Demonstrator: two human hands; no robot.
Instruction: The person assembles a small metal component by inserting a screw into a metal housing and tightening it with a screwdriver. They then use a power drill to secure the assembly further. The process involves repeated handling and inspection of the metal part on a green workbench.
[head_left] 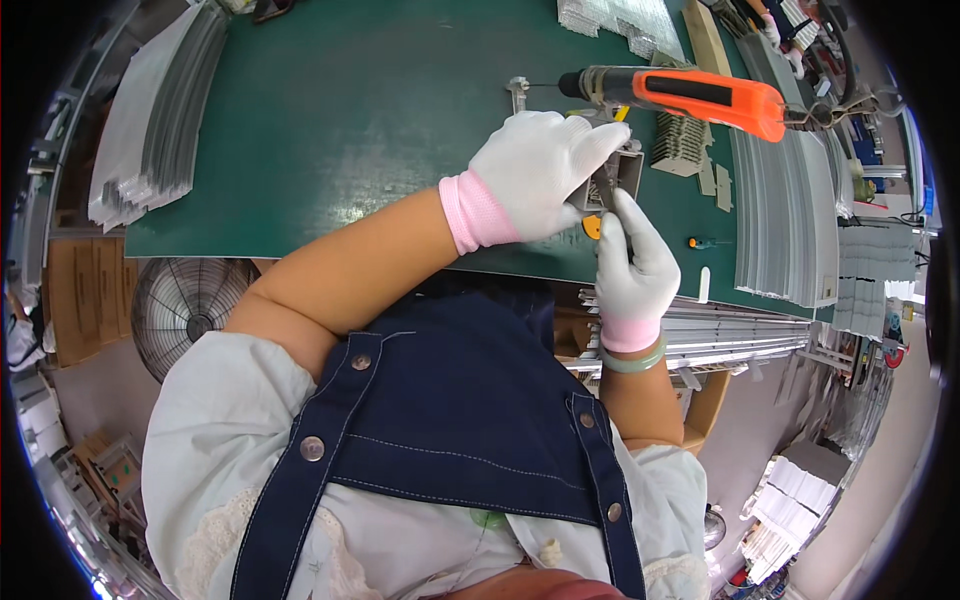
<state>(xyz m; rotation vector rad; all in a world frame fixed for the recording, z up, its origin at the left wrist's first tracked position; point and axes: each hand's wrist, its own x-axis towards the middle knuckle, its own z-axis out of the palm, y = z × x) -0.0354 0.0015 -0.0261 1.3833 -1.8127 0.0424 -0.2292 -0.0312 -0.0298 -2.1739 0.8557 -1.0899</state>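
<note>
Over the green tabletop, my left hand (530, 175), in a white knit glove with a pink cuff, curls against the left side of a small grey open box (627, 178). Its fingers are bent over the box, and what they grip is hidden. Small metal pieces, apparently screws, show inside the box. My right hand (638, 265), gloved alike, reaches to the box's near side with thumb and fingers pinched together. A small dark thing at its fingertips is too hidden to name. Just beyond both hands hangs an orange and black electric screwdriver (690, 95), its bit pointing left toward a small metal bracket (517, 95).
Long grey metal profiles are stacked on the table's left (160, 110) and right (785, 180). Grey-beige slotted parts (680, 142) stand right of the box. A small teal-handled tool (705, 242) and a white strip (704, 285) lie near the front edge. A floor fan (190, 315) stands at left.
</note>
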